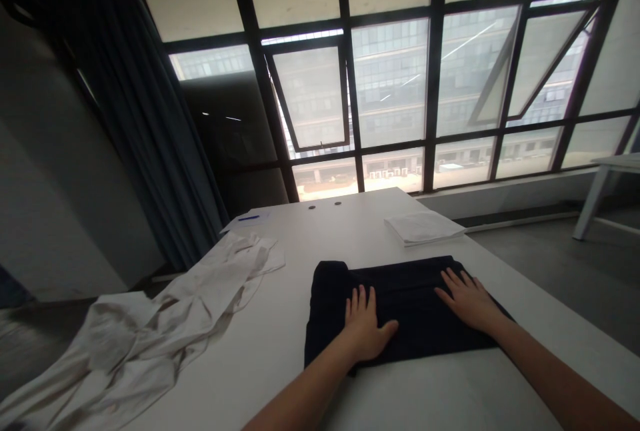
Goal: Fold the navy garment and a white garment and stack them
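A dark folded garment [405, 284] lies flat on the white table [280, 351] in front of me. My left hand [364, 324] rests palm down on its left part, fingers stretched out and thumb apart. On the garment's right part my right hand [467, 298] lies flat as well, fingers spread. Neither hand grips the cloth.
A crumpled whitish garment [165, 318] sprawls over the table's left side and hangs off the near left edge. A folded white cloth [423, 226] sits at the far right. A paper with a blue pen [249, 218] lies at the far left. Large windows and a dark curtain [150, 124] stand behind.
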The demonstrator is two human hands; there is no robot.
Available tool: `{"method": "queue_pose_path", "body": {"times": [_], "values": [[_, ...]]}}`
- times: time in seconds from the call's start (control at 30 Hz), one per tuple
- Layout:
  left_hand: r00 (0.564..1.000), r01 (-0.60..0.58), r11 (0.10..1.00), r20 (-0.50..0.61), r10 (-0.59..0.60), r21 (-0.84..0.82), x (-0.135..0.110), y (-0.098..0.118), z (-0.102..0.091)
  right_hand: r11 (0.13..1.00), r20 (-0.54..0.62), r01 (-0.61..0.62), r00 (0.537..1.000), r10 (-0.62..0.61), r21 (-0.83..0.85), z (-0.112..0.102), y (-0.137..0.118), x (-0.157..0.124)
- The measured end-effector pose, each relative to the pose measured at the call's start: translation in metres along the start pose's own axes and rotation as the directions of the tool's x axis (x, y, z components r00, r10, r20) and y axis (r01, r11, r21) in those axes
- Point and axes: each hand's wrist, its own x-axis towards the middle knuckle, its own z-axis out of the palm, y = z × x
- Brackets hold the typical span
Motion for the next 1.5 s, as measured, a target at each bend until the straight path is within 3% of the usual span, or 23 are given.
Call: {"method": "queue_pose_path", "body": {"times": [0.1, 0.17, 0.27, 0.33, 0.4, 0.5, 0.6, 0.7, 0.77, 0.93, 1.13, 1.3, 1.4, 1.5], "values": [[0.986, -0.169, 0.954, 0.058, 0.159, 0.247, -0.026, -0.001, -0.006, 1.0, -0.028, 0.004, 1.0, -0.004, 0.001, 0.002, 0.0, -0.001], [0.962, -0.27, 0.927, 0.027, 0.272, 0.259, -0.044, -0.003, -0.03, 1.0, -0.075, -0.005, 0.997, 0.004, -0.009, 0.001, -0.002, -0.003], [0.918, -0.373, 0.868, -0.004, 0.396, 0.327, -0.07, -0.021, -0.078, 1.0, -0.234, 0.012, 0.972, -0.015, -0.014, -0.015, -0.018, -0.009], [0.907, -0.401, 0.842, 0.029, 0.42, 0.361, -0.084, -0.045, -0.105, 0.991, -0.334, 0.128, 0.936, -0.109, 0.035, -0.035, -0.042, -0.017], [0.903, -0.419, 0.83, 0.07, 0.425, 0.369, -0.092, -0.071, -0.119, 0.931, -0.368, 0.34, 0.889, -0.273, 0.134, -0.059, -0.077, -0.031], [0.894, -0.432, 0.82, 0.06, 0.444, 0.376, -0.097, -0.099, -0.117, 0.725, -0.341, 0.628, 0.772, -0.536, 0.282, -0.089, -0.141, -0.062], [0.895, -0.416, 0.823, 0.015, 0.445, 0.386, -0.096, -0.105, -0.104, 0.57, -0.312, 0.747, 0.662, -0.681, 0.342, -0.098, -0.202, -0.091], [0.899, -0.4, 0.829, -0.009, 0.438, 0.39, -0.094, -0.102, -0.094, 0.547, -0.268, 0.78, 0.621, -0.737, 0.303, -0.088, -0.243, -0.105], [0.901, -0.391, 0.83, -0.019, 0.433, 0.397, -0.093, -0.104, -0.092, 0.565, -0.238, 0.787, 0.615, -0.752, 0.249, -0.079, -0.256, -0.104], [0.909, -0.371, 0.817, -0.009, 0.418, 0.442, -0.093, -0.114, -0.091, 0.558, -0.242, 0.823, 0.566, -0.788, 0.108, -0.064, -0.255, -0.081], [0.912, -0.378, 0.775, 0.057, 0.407, 0.507, -0.094, -0.099, -0.089, 0.545, -0.349, 0.838, 0.505, -0.789, -0.018, -0.072, -0.237, -0.067], [0.92, -0.38, 0.761, 0.129, 0.37, 0.527, -0.096, -0.091, -0.088, 0.498, -0.257, 0.865, 0.469, -0.845, -0.061, -0.068, -0.218, -0.074], [0.913, -0.406, 0.756, 0.184, 0.365, 0.514, -0.096, -0.088, -0.087, 0.504, -0.211, 0.863, 0.487, -0.848, -0.033, -0.061, -0.205, -0.076], [0.898, -0.438, 0.742, 0.211, 0.386, 0.508, -0.096, -0.083, -0.087, 0.543, -0.172, 0.838, 0.543, -0.822, 0.055, -0.057, -0.194, -0.076]]}}
